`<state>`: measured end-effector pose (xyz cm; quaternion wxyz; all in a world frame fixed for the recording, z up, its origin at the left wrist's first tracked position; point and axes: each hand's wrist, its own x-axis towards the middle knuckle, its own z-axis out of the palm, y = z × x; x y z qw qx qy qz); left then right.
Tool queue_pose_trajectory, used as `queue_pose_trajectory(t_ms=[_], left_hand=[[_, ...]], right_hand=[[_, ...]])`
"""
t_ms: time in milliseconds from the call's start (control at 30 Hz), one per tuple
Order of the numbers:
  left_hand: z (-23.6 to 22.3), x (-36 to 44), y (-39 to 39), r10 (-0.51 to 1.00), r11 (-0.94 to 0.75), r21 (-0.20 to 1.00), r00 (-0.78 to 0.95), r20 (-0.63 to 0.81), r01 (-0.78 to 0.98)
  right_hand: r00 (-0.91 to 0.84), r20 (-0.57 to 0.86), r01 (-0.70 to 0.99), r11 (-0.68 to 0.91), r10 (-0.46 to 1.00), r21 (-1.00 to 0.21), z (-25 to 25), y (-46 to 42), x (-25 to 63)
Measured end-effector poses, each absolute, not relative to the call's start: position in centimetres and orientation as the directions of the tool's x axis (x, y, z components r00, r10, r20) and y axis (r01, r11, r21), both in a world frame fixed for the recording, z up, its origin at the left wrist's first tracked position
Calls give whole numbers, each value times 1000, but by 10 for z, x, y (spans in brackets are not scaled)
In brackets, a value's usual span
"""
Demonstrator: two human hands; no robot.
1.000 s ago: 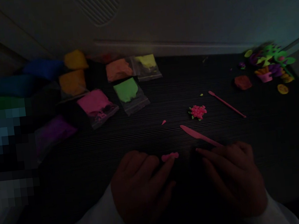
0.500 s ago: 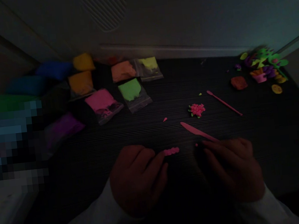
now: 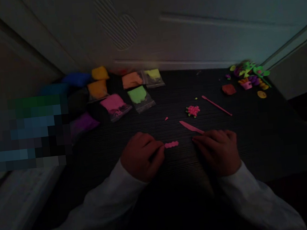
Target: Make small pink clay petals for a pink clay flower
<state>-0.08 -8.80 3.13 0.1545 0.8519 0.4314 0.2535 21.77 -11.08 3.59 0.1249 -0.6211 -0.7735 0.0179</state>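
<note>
In the dim head view, my left hand [image 3: 144, 156] is closed, thumb and forefinger together at the left end of a pink strip of modelling clay [image 3: 171, 144] with scalloped edges. My right hand [image 3: 218, 151] is also closed, its fingertips together on a tiny pink clay ball [image 3: 193, 139] to the right of the strip. Just beyond that hand lies a pink plastic knife [image 3: 190, 126], its handle end partly hidden by the fingers. A pink clay flower [image 3: 193, 111] with green leaves sits farther back, and a small pink drop-shaped piece [image 3: 166, 118] lies left of it.
Bags of coloured clay stand at the back left, among them a pink bag [image 3: 114, 103] and a green one [image 3: 138, 95]. To the right are a thin pink tool [image 3: 217, 105], a reddish lump [image 3: 228, 89] and several finished clay flowers [image 3: 250, 73]. A panel [image 3: 190, 45] rises behind.
The view has shifted, so the table things appear smaller and moved. My right fingertips now meet at the tiny pink ball, which showed just ahead of them before. My left hand stays at the strip.
</note>
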Motion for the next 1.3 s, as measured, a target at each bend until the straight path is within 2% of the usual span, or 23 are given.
queue_pose_trajectory(t_ms=[233,367,567,933,1300], left_hand=[[33,-1,-81,877,-480,560,375,300,675],[32,-1,-78,897,-442,592,328,297,674],[26,1,-74,921,-385,663,225,317,642],[28,-2,-66,966,-256,780,132,220,570],[24,-4,-64,975,-222,799,114,191,559]], right_hand=[[-163,277,927,244,947,-285,37,-114,215],[-152,314,920,251,937,-302,39,-117,213],[-181,284,926,261,942,-274,32,-113,215],[-183,285,933,257,941,-250,32,-120,217],[-299,292,920,356,908,-164,36,-134,218]])
